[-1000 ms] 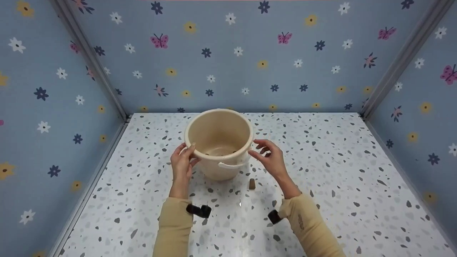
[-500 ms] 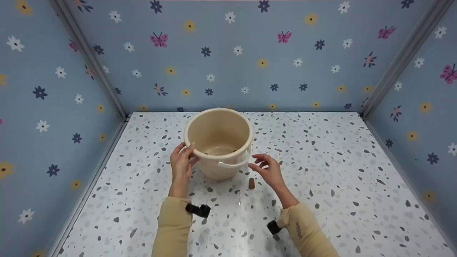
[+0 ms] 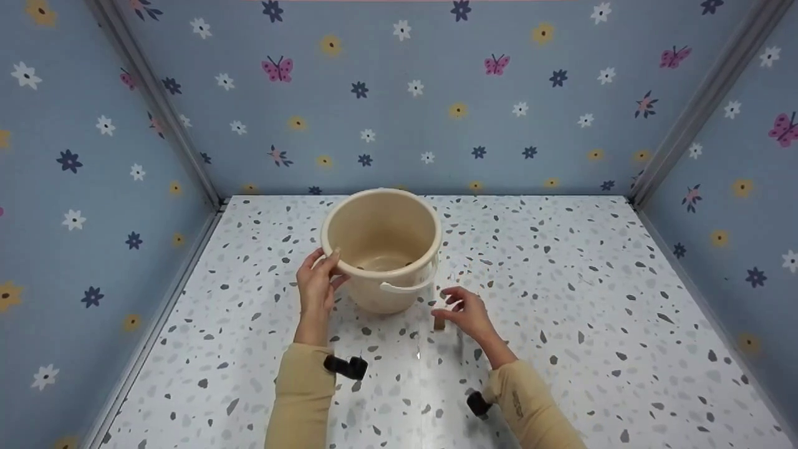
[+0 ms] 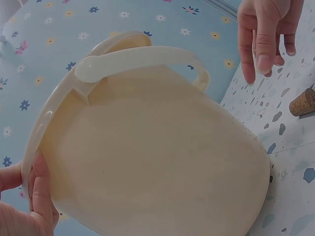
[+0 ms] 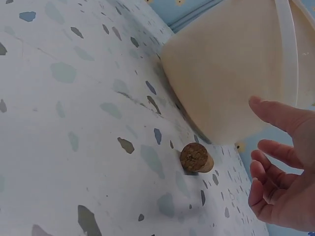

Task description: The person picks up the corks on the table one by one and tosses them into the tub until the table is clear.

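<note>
A cream plastic bucket [image 3: 380, 298] stands upright on the speckled table, its interior bare. The left hand [image 3: 317, 287] grips the near left of its rim, thumb inside and fingers outside, as the left wrist view also shows. A white handle [image 4: 142, 59] hangs down along the bucket's right side. Just right of the bucket a small brown cork [image 5: 195, 158] stands on the table. Over it hovers the right hand [image 3: 467, 315], thumb and fingers apart with nothing between them; the thumb overlaps the cork in the head view.
The white speckled table [image 3: 580, 299] is enclosed by blue flower-patterned walls [image 3: 411, 93] at the back and both sides. Black wrist cameras [image 3: 478, 403] sit on the tan sleeves [image 3: 303, 393].
The right hand has left the bucket's right rim and handle and come down toward the near side, to the cork. The left hand and bucket have stayed in place.
</note>
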